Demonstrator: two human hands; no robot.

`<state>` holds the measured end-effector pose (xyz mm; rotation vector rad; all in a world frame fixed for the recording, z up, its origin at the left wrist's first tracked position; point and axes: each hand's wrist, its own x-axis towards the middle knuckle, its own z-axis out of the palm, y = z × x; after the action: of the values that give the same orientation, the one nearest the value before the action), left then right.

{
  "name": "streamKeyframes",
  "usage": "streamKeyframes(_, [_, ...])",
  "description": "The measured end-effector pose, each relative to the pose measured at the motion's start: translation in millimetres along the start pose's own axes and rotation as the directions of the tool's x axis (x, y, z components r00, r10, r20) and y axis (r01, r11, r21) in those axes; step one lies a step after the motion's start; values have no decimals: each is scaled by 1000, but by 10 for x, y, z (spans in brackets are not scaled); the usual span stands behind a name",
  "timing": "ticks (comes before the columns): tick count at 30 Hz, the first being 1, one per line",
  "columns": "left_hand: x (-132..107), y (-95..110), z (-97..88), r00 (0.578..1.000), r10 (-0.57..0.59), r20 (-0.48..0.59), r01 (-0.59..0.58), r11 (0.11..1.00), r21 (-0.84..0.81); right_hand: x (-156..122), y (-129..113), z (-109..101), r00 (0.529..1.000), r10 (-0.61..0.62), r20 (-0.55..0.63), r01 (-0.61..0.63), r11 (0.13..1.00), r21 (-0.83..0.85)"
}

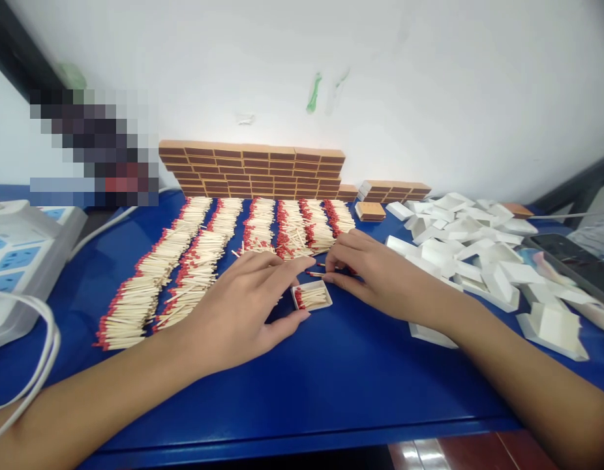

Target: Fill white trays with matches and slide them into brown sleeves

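Our left hand (233,307), fingers parted beside the tray (326,303), should steady it; our right hand (373,267), fingers curled at loose matches (315,274), grip unclear, should align their heads.

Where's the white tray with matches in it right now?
In the head view, the white tray is near the picture's centre, slightly low, on the blue table, between the left hand and the right hand.

Bright, even light; white glare on the floor tiles (424,455) below the worktop's (302,391) front edge; pixelation around its back left corner.
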<state>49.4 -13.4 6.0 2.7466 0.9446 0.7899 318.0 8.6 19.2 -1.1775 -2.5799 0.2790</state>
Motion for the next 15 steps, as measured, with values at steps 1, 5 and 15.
streamKeyframes(1, [1, 2, 0, 1000, -2, 0, 2, 1000, 1, 2, 11, 7, 1000, 1, -12, -1, 1000, -1])
streamKeyframes(5, [4, 2, -3, 1000, -8, 4, 8, 1000, 4, 11, 49, 39, 999, -6, -45, 6, 1000, 6])
streamKeyframes(15, [-1, -5, -13, 999, -14, -34, 16, 998, 53, -1, 55, -34, 997, -20, -74, 20, 1000, -5])
